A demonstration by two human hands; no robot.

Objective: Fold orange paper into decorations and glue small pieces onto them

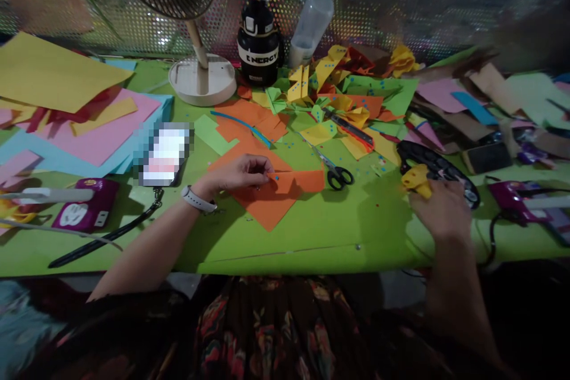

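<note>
My left hand [249,173] is closed in a pinch on the left end of a folded orange paper strip [307,180]. The strip lies over a larger orange paper sheet [267,208] on the green table [312,231]. Off to the right, my right hand [443,208] is closed around a small yellow object [417,181], whose kind I cannot make out. A long black item [439,169] lies just behind that hand, partly covered by it. Between my hands rests a pair of black-handled scissors [339,178], its blades pointing back left.
A phone [164,154] with a black strap lies left, near coloured paper sheets [57,77]. At the back stand a fan [202,80], a black bottle [259,50] and a tilted clear bottle [314,21]. Paper scraps [329,77] and a cutter [350,129] lie right of them.
</note>
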